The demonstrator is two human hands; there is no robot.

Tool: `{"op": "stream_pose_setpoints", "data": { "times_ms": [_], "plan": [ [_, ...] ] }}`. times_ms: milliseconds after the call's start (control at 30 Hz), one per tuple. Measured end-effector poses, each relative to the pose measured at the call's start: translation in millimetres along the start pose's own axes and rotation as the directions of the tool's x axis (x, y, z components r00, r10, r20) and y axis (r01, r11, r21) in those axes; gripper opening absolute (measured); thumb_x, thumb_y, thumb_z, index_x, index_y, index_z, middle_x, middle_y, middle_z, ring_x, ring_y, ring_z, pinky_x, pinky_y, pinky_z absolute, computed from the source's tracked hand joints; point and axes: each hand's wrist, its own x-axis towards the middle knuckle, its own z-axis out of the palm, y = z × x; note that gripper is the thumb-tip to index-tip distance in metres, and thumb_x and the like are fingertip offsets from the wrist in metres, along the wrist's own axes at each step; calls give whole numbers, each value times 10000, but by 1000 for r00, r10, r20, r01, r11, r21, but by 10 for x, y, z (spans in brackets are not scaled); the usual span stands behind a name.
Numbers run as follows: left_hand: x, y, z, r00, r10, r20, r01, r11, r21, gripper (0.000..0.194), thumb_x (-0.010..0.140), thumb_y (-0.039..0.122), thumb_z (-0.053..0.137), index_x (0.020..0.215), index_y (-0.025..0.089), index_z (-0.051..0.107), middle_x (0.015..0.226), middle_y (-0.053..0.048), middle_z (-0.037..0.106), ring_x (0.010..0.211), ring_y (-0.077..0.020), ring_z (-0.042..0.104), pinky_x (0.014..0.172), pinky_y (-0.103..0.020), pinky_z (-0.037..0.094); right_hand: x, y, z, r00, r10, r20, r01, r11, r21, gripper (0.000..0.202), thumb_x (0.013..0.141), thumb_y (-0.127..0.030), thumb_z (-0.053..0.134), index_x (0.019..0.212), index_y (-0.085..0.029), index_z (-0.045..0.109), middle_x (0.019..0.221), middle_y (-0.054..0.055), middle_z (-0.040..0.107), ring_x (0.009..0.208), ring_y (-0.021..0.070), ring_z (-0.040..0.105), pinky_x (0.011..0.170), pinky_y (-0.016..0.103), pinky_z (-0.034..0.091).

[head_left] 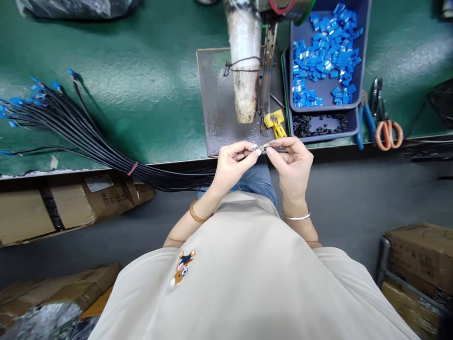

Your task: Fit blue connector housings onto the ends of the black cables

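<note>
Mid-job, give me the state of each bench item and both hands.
Left hand: pinching pale piece
Right hand: pinched at same piece
Pale piece: held, details unclear
Cables: bundled by red tie
Upper bin: partly filled, blue parts
Lower bin: partly covered, black parts visible
Pliers: handles spread
Scissors: lying down, blades unclear
Yellow tool: lying on dark board

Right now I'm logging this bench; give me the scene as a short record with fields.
Hands: left hand and right hand, fingertips pinching at a small pale piece, too small to identify
Far bin: blue pieces
Near bin: black pieces
Left side: black cables, bundled with a red tie
Right side: orange-handled scissors, blue-handled pliers
</note>
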Motion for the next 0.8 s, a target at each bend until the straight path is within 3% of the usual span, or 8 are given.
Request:
{"op": "stream_pose_setpoints", "data": {
  "times_ms": [133, 233, 367, 533, 800],
  "plan": [
    [1, 8, 1, 999, -47, -9, 47, 998, 29, 163, 732, 277, 778, 699, 137, 701, 690, 10, 648, 637, -62, 566, 645, -176, 475, -11, -74, -53, 999, 7, 46, -3, 995, -100, 78, 809, -255, 696, 871, -226, 659, 847, -13, 707, 500, 51, 468, 418, 210, 335],
    [-1, 18, -12, 993, -116, 11, 115, 992, 60, 149, 712, 242, 778, 718, 136, 674, 615, 40, 562, 560, -39, 475, 566, -158, 410, -9, -183, -128, 991, 10, 135, 23, 970, -243, 65, 813, -229, 674, 876, -215, 671, 814, -18, 693, 430, 26, 267, 400, 241, 182],
    [-11, 28, -36, 980, -189, 57, 186, 981, 54, 170, 706, 214, 770, 766, 143, 628, 575, 65, 481, 514, -27, 403, 497, -146, 323, 22, -318, -209, 974, -26, 226, 117, 911, -396, 91, 802, -168, 653, 878, -208, 681, 767, -33, 662, 452, 25, 244, 436, 245, 193],
    [-6, 35, -74, 968, -215, 127, 215, 977, 16, 202, 705, 247, 762, 776, 137, 608, 603, 49, 515, 522, -29, 422, 489, -147, 317, 77, -335, -239, 940, -29, 340, 173, 899, -402, 130, 801, -148, 649, 912, -203, 688, 781, -40, 652, 461, 22, 247, 457, 238, 218],
    [3, 1, -125, 950, -246, 190, 243, 969, 39, 167, 740, 223, 725, 810, 146, 594, 605, 55, 496, 505, -25, 404, 488, -148, 331, 76, -327, -283, 928, -53, 368, 230, 860, -455, 85, 832, -193, 669, 910, -209, 699, 759, -36, 645, 483, 45, 269, 495, 243, 272]
  ]
}}
